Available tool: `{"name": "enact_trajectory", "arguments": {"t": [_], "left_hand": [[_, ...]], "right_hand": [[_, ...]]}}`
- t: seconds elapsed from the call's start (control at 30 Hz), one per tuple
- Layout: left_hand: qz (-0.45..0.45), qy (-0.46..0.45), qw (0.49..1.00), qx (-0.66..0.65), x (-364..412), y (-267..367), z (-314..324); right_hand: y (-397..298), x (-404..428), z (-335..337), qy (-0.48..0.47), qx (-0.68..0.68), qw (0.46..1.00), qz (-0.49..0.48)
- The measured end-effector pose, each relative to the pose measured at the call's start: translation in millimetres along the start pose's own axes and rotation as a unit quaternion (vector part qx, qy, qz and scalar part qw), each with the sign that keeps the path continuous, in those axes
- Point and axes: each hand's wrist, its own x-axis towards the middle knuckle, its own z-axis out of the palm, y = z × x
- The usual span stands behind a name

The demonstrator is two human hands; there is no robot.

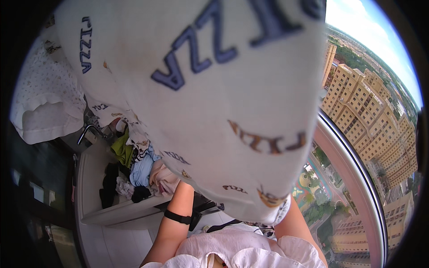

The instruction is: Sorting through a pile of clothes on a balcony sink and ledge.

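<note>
A large white cloth [201, 114], printed with lettering and small pictures, hangs close before me and fills the middle of the view. Both of my hands are out of view behind it. My left forearm, with a black strap [177, 217] around it, goes up behind the cloth's lower left edge. On the other side, my right arm passes behind the cloth near its white lower trim [283, 209]. Whether either hand grips the cloth is hidden. Left of the cloth lie heaped clothes: a green piece [122, 150], a light blue one [142, 171] and a peach one [164, 177].
The clothes lie in a pale laundry sink [90, 174] with a metal faucet [87, 130] at its back. Black garments [109, 184] lie at its left. Another white patterned garment [50, 73] hangs at upper left. A window frame [355, 167] curves along my right, tall buildings outside.
</note>
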Motion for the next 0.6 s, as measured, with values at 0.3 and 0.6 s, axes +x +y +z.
{"name": "enact_trajectory", "arguments": {"t": [0.3,0.6], "left_hand": [[-0.007,0.117,0.99,-0.082,-54,25,-32],[0.031,0.15,0.982,-0.106,-117,18,-118]], "right_hand": [[-23,11,41,-0.01,-0.038,0.995,-0.096],[-76,-43,-30,-0.042,-0.111,0.96,-0.255]]}}
